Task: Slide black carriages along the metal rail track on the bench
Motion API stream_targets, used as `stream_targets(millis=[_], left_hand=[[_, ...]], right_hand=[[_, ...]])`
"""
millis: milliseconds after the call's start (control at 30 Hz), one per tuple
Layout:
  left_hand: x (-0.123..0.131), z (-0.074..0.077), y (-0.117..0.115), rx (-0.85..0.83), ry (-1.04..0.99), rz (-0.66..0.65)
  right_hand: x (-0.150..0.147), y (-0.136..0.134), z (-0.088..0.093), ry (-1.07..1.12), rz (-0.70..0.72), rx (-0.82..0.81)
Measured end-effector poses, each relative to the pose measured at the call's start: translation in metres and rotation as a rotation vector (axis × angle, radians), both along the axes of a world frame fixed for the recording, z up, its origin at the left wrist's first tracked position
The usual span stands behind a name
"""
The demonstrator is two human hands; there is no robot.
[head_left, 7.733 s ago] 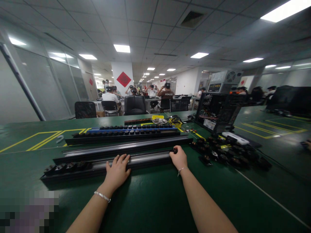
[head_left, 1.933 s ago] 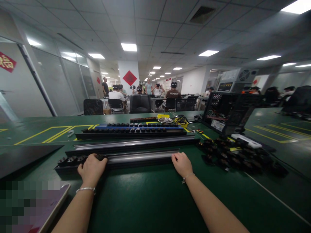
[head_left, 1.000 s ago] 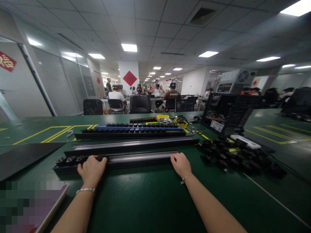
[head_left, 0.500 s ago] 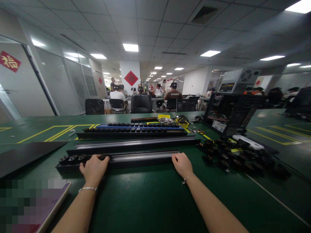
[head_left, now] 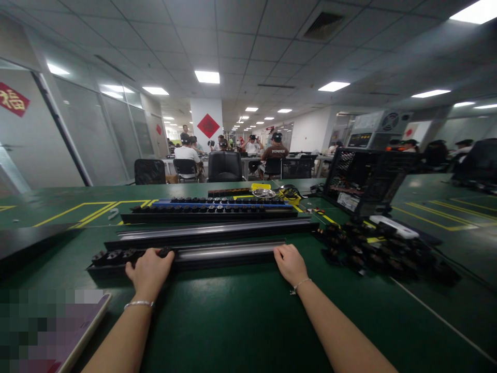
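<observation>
A long black rail (head_left: 229, 252) with a silver channel lies across the green table in front of me. Several small black parts (head_left: 112, 255) sit in its left end. My left hand (head_left: 148, 271) rests on the rail just right of them, fingers curled over a black part (head_left: 165, 252). My right hand (head_left: 290, 263) is closed against the rail's right end; what it grips, if anything, is hidden. A second, bare rail (head_left: 209, 231) lies just behind. A third rail (head_left: 209, 211) filled with black parts and a blue strip lies farther back.
A pile of loose black parts (head_left: 373, 248) lies to the right, with an open black computer case (head_left: 365, 178) behind it. A phone (head_left: 77, 331) lies near left, a dark panel (head_left: 27, 243) beside it. A metal dish (head_left: 264, 193) sits far back. Seated people and chairs are beyond the table.
Since 7.7 s ago my left hand slid left along the rail to the row of black parts and curled shut. In the last second both hands have barely moved.
</observation>
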State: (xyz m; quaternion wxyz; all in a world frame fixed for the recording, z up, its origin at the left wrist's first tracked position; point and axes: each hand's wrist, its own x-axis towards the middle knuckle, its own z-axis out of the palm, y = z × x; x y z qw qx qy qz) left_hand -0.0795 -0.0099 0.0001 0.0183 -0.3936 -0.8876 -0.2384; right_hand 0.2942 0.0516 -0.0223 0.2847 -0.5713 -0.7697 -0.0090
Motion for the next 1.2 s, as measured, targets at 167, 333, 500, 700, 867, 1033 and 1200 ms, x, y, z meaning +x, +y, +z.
stream_targets(millis=[167, 333, 500, 700, 867, 1033, 1200], left_hand=[[0.0028, 0.0011, -0.0001, -0.011, 0.001, -0.027], [0.0045, 0.0015, -0.001, 0.002, 0.013, -0.032], [0.0021, 0.0002, 0.0004, -0.011, 0.007, -0.037], [0.0023, 0.0014, 0.0007, -0.023, -0.009, -0.045], [0.0019, 0.001, 0.001, -0.027, -0.009, -0.059], [0.0009, -0.0009, 0.0016, -0.026, -0.001, -0.062], [0.0027, 0.0006, 0.0009, -0.032, 0.003, -0.064]], right_hand=[[0.0001, 0.0009, -0.0006, 0.004, 0.006, -0.004], [0.0009, 0.0035, -0.0023, -0.031, 0.007, 0.019], [0.0016, 0.0036, -0.0029, -0.016, 0.007, 0.015], [0.0007, 0.002, -0.0009, -0.015, -0.002, 0.003], [0.0001, 0.0002, 0.0007, 0.014, 0.006, -0.01], [0.0005, 0.0005, 0.0002, 0.022, 0.009, -0.024], [0.0003, 0.0018, -0.0013, -0.009, 0.004, 0.003]])
